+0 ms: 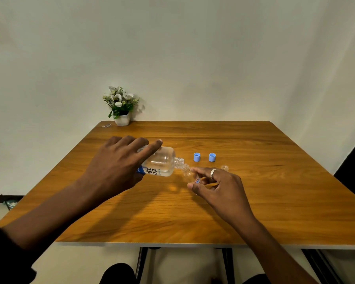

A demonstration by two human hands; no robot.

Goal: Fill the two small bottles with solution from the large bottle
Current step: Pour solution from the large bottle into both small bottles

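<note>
Two bottles in hand: one large, one small, both held above the wooden table (264,201).
Left hand (119,162): grips the large bottle (162,161) from above, index finger stretched along its shoulder.
Large bottle look: clear plastic, tipped almost flat, bare threaded neck pointing to 3 o'clock; white and blue label with dark letters; clear liquid pooled along its lower side.
Right hand (219,187): pinches the held small bottle (190,174) between thumb and fingers; a ring (213,173) shows on one finger.
Held small bottle: clear, tilted, its open mouth touching the large bottle's mouth.
Second small bottle (224,168): clear, uncapped, on the table at 1 o'clock of the right hand; faint.
Caps: first blue cap (196,157) and second blue cap (212,157), side by side at 12 o'clock of the right hand.
Flower pot (121,119): at the table's far edge, 11 o'clock.
</note>
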